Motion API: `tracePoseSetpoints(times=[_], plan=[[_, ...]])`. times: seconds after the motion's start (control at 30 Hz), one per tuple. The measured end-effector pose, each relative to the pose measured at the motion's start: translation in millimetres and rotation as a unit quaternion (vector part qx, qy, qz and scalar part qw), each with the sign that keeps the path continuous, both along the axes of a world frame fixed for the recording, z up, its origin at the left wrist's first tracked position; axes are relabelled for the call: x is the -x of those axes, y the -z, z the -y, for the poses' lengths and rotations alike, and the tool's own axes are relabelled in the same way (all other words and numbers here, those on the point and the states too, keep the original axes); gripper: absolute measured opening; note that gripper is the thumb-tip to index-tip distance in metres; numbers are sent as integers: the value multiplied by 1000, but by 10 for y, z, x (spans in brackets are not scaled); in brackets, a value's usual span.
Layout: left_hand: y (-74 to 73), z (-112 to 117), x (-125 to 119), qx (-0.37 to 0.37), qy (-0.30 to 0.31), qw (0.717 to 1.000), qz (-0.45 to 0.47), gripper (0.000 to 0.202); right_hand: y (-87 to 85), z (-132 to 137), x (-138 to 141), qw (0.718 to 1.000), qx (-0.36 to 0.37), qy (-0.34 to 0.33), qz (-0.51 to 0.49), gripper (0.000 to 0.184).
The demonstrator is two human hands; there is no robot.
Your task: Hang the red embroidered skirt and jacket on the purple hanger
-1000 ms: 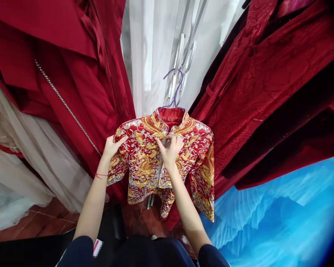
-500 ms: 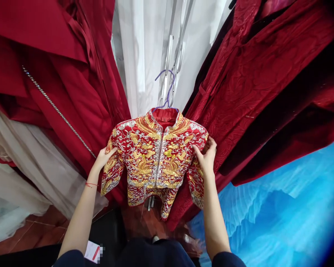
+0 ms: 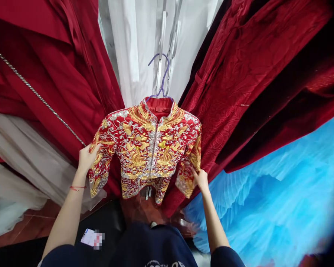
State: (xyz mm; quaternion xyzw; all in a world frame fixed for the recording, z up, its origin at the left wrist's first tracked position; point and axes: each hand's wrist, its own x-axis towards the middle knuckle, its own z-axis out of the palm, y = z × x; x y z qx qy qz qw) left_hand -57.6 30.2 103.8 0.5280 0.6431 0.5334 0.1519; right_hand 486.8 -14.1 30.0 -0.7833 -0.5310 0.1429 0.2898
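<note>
In the head view a red jacket, thickly embroidered in gold and silver, hangs upright in front of me with its front closed. A purple hanger comes out of its collar, the hook pointing up. My left hand grips the sleeve on the left at about elbow height, thumb in front and fingers behind. My right hand is closed on the lower part of the other sleeve, near the cuff; its fingertips are partly hidden by the cloth.
Dark red gowns hang on the right, and a red satin gown with a rhinestone strip hangs on the left. White garments are behind the hanger. Blue tulle spreads at lower right. A white card lies on a black surface.
My right hand has moved down from the upper sleeve to near the cuff and closed there. My left hand has pulled its sleeve outward to the left. The jacket sits slightly higher and further left in view.
</note>
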Motion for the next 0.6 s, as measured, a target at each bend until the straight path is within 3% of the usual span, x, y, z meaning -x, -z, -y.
tracePoseSetpoints(times=[0.1, 0.2, 0.33, 0.47, 0.53, 0.6], plan=[[-63, -10, 113, -18, -14, 998, -55, 40, 64, 226, -214, 997, 3, 78, 26, 48], [-39, -8, 119, 29, 27, 999, 18, 45, 66, 320, -334, 996, 10, 82, 25, 52], [211, 102, -50, 115, 89, 984, 107, 57, 157, 283, -168, 999, 29, 12, -8, 38], [474, 263, -145, 125, 83, 980, 129, 60, 245, 280, 62, 998, 61, 13, -5, 35], [502, 323, -138, 112, 83, 985, 103, 59, 196, 326, 111, 996, 83, 30, 9, 33], [426, 352, -145, 93, 73, 992, 34, 60, 49, 385, 143, 993, 89, 59, 41, 33]])
